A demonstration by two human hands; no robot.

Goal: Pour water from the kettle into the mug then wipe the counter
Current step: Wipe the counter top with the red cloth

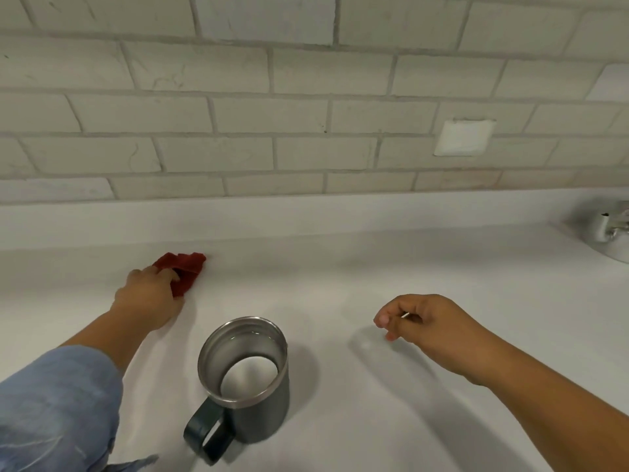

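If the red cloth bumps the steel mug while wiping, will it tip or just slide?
It probably slides rather than tips: the mug looks straight-sided and broad-based, with water low inside adding weight. On the smooth counter it may skid easily. A hard shove could slosh water, though the level seems well below the rim.

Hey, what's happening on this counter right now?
A person appears to be wiping the white counter. Their left hand grips a red cloth that lies on the counter near the tiled wall. A metal mug with a dark handle stands in front, and it seems to have water in it. The right hand hovers above the counter to the mug's right, fingers curled. Whether it holds anything is unclear.
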